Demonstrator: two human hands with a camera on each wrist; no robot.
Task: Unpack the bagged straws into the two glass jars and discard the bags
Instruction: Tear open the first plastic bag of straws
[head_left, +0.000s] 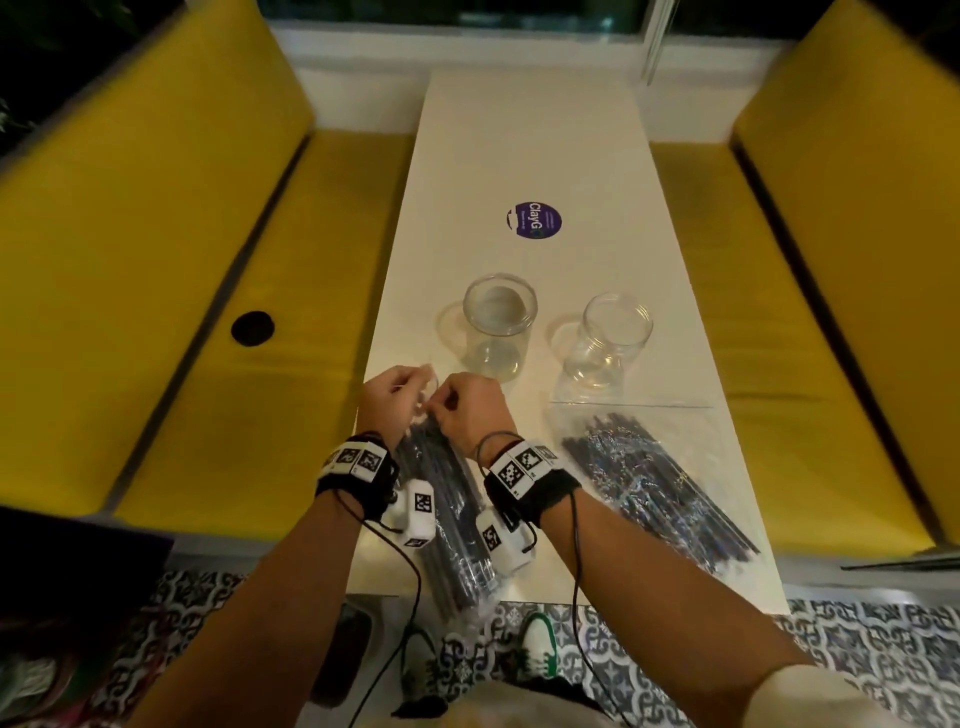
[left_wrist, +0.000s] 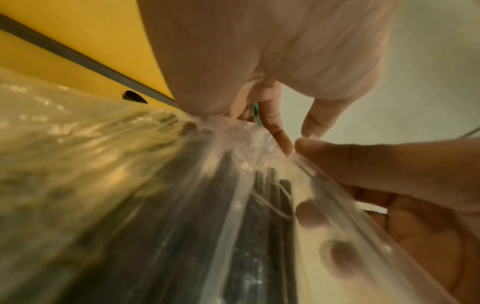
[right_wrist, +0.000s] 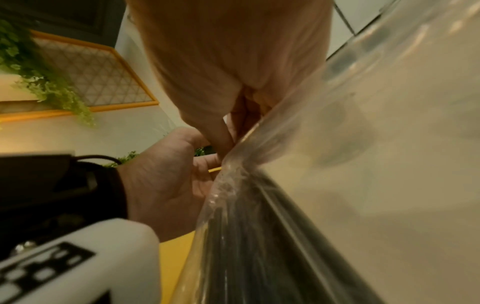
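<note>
A clear plastic bag of black straws (head_left: 447, 519) hangs between my wrists over the near left edge of the white table (head_left: 530, 145). My left hand (head_left: 397, 397) and right hand (head_left: 460, 410) both pinch its top end, knuckles close together. The wrist views show the bunched bag top (left_wrist: 244, 135) (right_wrist: 231, 176) between the fingertips, with dark straws (left_wrist: 259, 216) (right_wrist: 241, 236) below. A second bag of black straws (head_left: 649, 478) lies flat on the table at the near right. Two empty glass jars stand beyond the hands, one left (head_left: 498, 325) and one right (head_left: 613, 340).
A round purple sticker (head_left: 533, 220) lies mid-table. Yellow benches (head_left: 171, 291) (head_left: 831, 291) flank the table on both sides. Patterned floor tiles and a white-green shoe (head_left: 537, 644) show below the near table edge.
</note>
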